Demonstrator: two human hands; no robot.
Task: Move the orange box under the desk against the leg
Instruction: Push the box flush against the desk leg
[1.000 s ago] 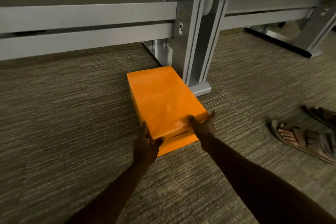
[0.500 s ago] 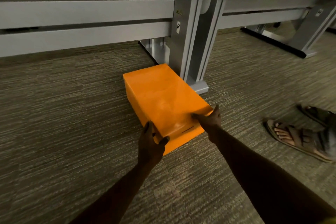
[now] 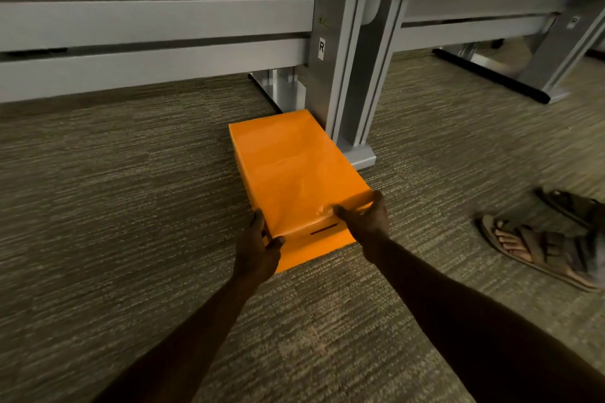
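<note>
Fingers [image 3: 258, 222] of both hands clamped round orange box's [image 3: 294, 173] near corners, far corner against desk leg [image 3: 343, 59]

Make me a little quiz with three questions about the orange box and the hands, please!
1. True or false: both hands are on the near end of the orange box.
2. What stands right beside the far right corner of the box? A) a chair B) the grey desk leg C) a bin
3. Fill in: on the carpet to the right lies a foot in a ____.

Key
1. True: the left hand holds the near left corner and the right hand the near right corner.
2. B
3. sandal
</note>
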